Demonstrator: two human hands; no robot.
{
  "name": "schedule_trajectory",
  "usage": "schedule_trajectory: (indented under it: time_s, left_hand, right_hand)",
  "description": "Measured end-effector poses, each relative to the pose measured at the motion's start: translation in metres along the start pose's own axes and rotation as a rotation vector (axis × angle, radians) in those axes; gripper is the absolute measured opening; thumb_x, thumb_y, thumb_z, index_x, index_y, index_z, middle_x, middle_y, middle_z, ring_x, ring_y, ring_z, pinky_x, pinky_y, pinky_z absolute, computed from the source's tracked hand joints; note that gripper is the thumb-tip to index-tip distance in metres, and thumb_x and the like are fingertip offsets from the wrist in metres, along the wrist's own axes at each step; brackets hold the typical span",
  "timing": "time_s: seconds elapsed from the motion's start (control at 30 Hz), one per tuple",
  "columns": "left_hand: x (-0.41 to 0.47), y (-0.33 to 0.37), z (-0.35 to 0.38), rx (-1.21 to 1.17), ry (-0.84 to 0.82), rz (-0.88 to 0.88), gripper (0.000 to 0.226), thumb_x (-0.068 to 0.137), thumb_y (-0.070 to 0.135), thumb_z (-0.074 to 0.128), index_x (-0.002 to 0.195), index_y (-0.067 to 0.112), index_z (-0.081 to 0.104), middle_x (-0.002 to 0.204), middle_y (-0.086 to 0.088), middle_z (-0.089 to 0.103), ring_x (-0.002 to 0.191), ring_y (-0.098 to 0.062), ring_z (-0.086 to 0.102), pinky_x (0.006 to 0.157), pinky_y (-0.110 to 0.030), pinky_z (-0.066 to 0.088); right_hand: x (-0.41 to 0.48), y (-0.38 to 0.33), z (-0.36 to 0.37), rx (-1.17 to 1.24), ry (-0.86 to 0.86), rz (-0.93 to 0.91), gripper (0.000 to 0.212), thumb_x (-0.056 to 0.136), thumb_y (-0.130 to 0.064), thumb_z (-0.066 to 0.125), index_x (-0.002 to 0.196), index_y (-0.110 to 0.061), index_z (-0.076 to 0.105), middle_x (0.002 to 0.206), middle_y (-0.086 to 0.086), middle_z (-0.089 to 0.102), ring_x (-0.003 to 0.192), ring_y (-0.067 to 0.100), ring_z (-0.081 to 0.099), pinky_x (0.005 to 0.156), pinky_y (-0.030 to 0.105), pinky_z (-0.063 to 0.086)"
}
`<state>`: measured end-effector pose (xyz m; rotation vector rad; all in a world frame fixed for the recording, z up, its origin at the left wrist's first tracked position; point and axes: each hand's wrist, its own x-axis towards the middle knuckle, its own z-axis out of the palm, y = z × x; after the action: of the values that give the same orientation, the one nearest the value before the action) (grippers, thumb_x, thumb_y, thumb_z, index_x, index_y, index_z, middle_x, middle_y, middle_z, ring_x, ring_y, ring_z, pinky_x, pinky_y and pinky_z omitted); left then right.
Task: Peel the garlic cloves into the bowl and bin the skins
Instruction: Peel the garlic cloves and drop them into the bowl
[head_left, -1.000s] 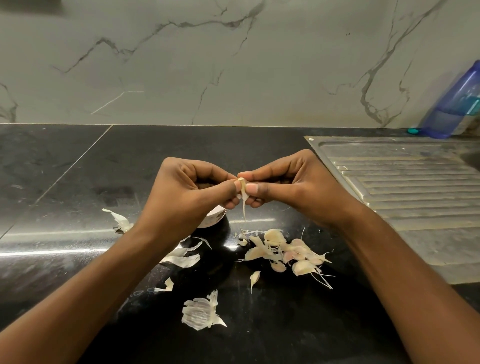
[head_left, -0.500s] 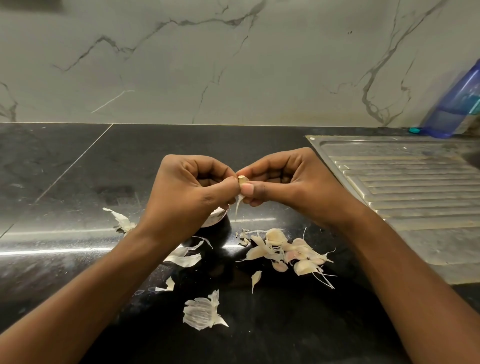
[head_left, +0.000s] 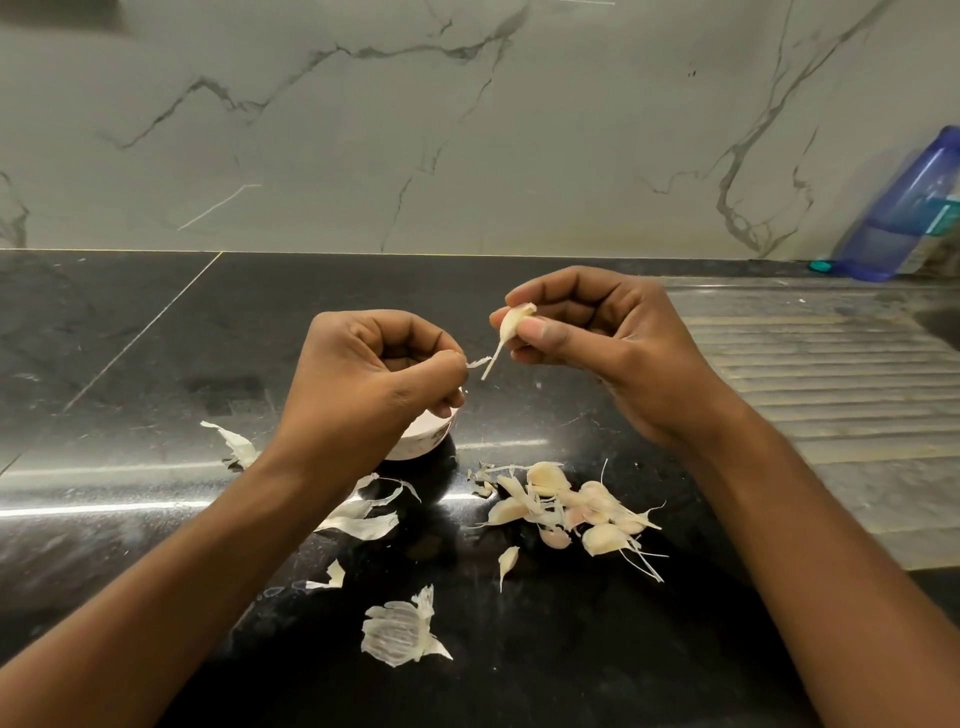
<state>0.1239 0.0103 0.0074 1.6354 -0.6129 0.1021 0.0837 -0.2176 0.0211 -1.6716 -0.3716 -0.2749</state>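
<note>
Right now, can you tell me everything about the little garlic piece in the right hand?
The garlic clove is small, pale cream and papery, with a thin tail pointing down and left. The right hand pinches it between thumb and fingers, up above the black counter. The left hand pinches a thin strip of skin that reaches the tail; whether they are joined there is unclear.

Both forearms rise from the lower corners of the frame toward its middle. The left hand (head_left: 374, 387), fingers curled, pinches a strip of skin (head_left: 479, 362) at thumb and forefinger. The right hand (head_left: 602, 343), slightly higher, pinches a garlic clove (head_left: 513, 323) between thumb and fingertips.
</note>
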Motion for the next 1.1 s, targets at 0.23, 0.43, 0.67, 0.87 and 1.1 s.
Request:
schedule_trajectory:
  time_s: [0.23,0.43,0.67,0.87,1.1]
  left_hand:
    - [-0.0025,0.0014,0.0022,-0.088,-0.052,-0.002,0.013,0.088,-0.012,0.073,0.092,0.000,0.077,0.078,-0.015,0.077,0.071,-0.031,0.077,0.065,-0.031,0.063]
    - [-0.0012,-0.0015,0.0025,-0.029,-0.048,0.060,0.024,0.091,-0.017,0.063,0.089,0.000,0.080,0.076,-0.011,0.077,0.065,-0.030,0.074,0.061,-0.032,0.062]
    - [-0.0015,-0.0031,0.0031,-0.007,-0.063,0.061,0.022,0.097,-0.009,0.062,0.087,0.001,0.079,0.077,-0.012,0.077,0.060,-0.026,0.070,0.056,-0.030,0.058]
    - [-0.0017,-0.0031,0.0006,0.045,-0.077,0.153,0.011,0.088,-0.006,0.078,0.093,0.004,0.080,0.081,-0.007,0.078,0.068,-0.026,0.074,0.065,-0.030,0.063]
    - [-0.0028,-0.0037,0.0034,0.027,-0.058,0.137,0.019,0.091,-0.012,0.069,0.093,0.003,0.081,0.075,-0.008,0.078,0.062,-0.024,0.074,0.062,-0.029,0.060]
  right_hand:
    - [-0.0007,-0.0006,-0.0033,-0.017,-0.026,0.016,0.024,0.095,-0.005,0.072,0.119,-0.003,0.071,0.114,0.012,0.080,0.105,0.028,0.077,0.088,0.037,0.063]
    - [0.0006,0.0029,-0.0024,-0.023,-0.072,0.029,0.027,0.093,-0.006,0.073,0.120,-0.004,0.071,0.115,0.012,0.080,0.107,0.031,0.076,0.089,0.037,0.063]
    - [0.0005,0.0042,-0.0039,-0.036,-0.101,0.045,0.030,0.094,-0.008,0.071,0.125,-0.004,0.072,0.114,0.012,0.080,0.106,0.032,0.076,0.088,0.034,0.062]
    - [0.0002,0.0047,-0.0012,-0.018,-0.114,0.075,0.029,0.095,-0.001,0.071,0.123,-0.005,0.074,0.106,0.013,0.080,0.094,0.026,0.076,0.082,0.031,0.062]
    - [-0.0005,0.0030,-0.0011,-0.017,-0.131,0.113,0.024,0.090,-0.007,0.076,0.113,-0.002,0.076,0.097,0.015,0.080,0.086,0.027,0.076,0.080,0.033,0.064]
